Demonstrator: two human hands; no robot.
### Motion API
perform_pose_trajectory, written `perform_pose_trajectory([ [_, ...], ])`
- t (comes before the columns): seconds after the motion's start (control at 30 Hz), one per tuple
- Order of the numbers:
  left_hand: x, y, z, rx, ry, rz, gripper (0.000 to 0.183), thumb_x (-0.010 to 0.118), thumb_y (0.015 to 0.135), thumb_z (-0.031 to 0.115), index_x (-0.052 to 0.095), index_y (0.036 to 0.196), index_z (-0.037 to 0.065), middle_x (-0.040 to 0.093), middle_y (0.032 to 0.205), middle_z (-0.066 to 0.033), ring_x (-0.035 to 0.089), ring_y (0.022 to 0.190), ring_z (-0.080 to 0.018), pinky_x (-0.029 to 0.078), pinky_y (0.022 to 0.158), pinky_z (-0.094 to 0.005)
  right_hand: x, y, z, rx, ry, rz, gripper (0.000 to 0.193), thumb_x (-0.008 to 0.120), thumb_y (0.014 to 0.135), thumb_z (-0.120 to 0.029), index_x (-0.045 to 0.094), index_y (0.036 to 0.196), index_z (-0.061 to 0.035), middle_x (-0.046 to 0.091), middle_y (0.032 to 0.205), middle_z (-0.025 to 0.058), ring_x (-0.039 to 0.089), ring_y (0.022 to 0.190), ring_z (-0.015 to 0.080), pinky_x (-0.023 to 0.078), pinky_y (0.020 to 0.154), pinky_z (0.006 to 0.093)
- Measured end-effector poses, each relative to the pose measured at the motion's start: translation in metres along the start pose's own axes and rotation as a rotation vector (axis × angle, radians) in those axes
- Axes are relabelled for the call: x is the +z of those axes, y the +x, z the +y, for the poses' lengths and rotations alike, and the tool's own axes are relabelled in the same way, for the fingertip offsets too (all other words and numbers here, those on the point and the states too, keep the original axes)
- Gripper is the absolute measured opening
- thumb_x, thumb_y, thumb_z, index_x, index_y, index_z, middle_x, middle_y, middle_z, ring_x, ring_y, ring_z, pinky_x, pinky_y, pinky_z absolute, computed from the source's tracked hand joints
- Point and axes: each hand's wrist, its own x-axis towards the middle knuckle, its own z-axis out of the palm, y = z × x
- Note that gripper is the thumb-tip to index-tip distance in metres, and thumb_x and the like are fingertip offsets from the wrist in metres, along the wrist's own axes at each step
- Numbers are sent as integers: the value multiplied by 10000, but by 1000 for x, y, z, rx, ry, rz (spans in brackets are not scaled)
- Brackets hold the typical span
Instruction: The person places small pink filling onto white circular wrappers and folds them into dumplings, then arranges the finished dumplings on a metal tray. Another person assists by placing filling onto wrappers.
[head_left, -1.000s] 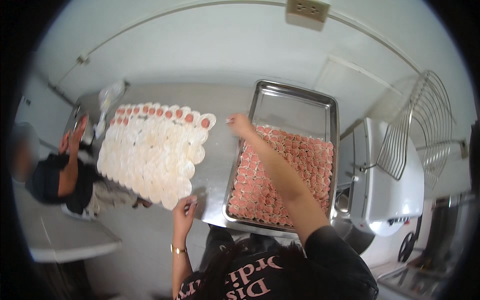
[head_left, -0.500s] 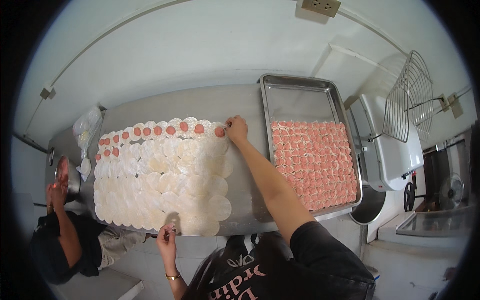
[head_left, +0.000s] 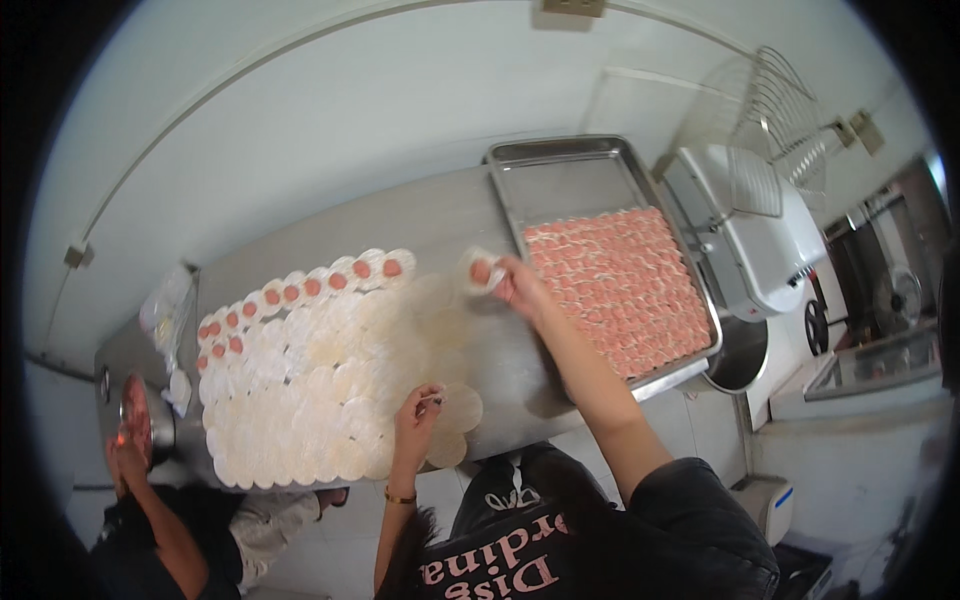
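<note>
My right hand (head_left: 520,290) is closed on the edge of a round dumpling wrapper (head_left: 474,288) bearing a dab of pink meat filling (head_left: 481,271), lifted over the steel table between the wrappers and the tray. My left hand (head_left: 418,412) hovers, fingers pinched, above the near right part of the wrapper sheet; something small and pale shows at its fingertips, too small to name. Overlapping pale wrappers (head_left: 300,410) cover the table's left half. Pink meat dabs (head_left: 291,293) sit along their far row, with a few at the second row's left end.
To the right stands a metal tray (head_left: 505,200) packed with rows of filled dumplings (head_left: 620,290). A white machine (head_left: 750,235) is beyond it. At the left, another person's hand (head_left: 128,455) is in a bowl of meat (head_left: 135,410), near a plastic bag (head_left: 165,310).
My right hand has lifted the far row's rightmost wrapper with its meat and carried it right. My left hand has moved right and farther over the wrappers. The view has shifted.
</note>
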Motion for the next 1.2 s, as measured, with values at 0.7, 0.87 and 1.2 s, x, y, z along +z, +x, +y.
perform_pose_trajectory([
  [0.7, 299, 286, 118, 557, 848, -282, 220, 558, 858, 211, 649, 925, 23, 625, 930, -167, 583, 849, -373, 459, 768, -441, -239, -24, -332, -395, -1861, 406, 299, 563, 740, -31, 693, 1004, -84, 680, 953, 135, 626, 927, 318, 489, 833, 383],
  [0.87, 408, 361, 110, 447, 903, -242, 264, 627, 806, 292, 701, 841, 41, 634, 869, -178, 599, 843, -358, 474, 750, -455, -262, 6, -334, -247, -2142, 231, 317, 561, 714, -7, 718, 967, -119, 681, 1000, 97, 547, 1123, 278, 394, 997, 405],
  [1.2, 460, 405, 91, 254, 1122, -343, 266, 745, 711, 295, 717, 802, 46, 679, 873, -172, 653, 853, -333, 524, 752, -418, -266, 11, -333, -359, -2381, -65, 222, 661, 709, -134, 742, 908, -187, 678, 1034, 71, 420, 1280, 188, 140, 1138, 542],
])
